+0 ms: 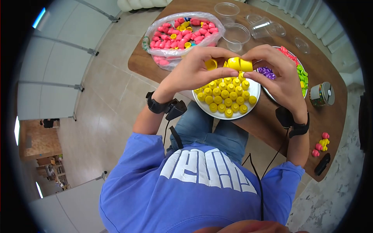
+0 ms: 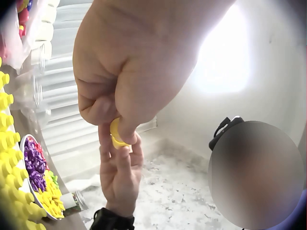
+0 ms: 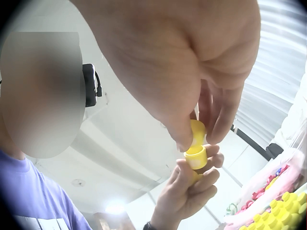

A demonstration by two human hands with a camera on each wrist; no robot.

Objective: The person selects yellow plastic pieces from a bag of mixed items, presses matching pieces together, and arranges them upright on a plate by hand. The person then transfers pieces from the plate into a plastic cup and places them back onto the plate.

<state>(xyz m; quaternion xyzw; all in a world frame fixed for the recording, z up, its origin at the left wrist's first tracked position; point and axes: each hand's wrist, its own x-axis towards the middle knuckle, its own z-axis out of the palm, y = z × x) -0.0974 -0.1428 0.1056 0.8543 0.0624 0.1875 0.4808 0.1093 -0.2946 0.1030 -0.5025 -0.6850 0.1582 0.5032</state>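
Note:
In the head view both hands meet above a plate (image 1: 200, 101) of small yellow bottle-shaped pieces (image 1: 229, 97). My left hand (image 1: 198, 66) pinches a yellow plastic cup-like half (image 1: 234, 63) between thumb and fingers. Against it, my right hand (image 1: 274, 72) pinches a second yellow half (image 1: 246, 65). In the right wrist view the left-hand half (image 3: 196, 157) has its round mouth turned toward the right-hand half (image 3: 197, 130), and the two lie close together at a slant. Another yellow ring-like piece (image 1: 211, 64) shows inside the curl of the left hand.
A clear plastic bag (image 1: 182, 54) of pink and yellow pieces lies beyond the left hand. Clear cups (image 1: 236, 35) stand at the back. On the right are a plate with purple pieces (image 1: 267, 73), a lidded jar (image 1: 321, 94), joined pink and yellow pieces (image 1: 321, 145) and a black object (image 1: 322, 164).

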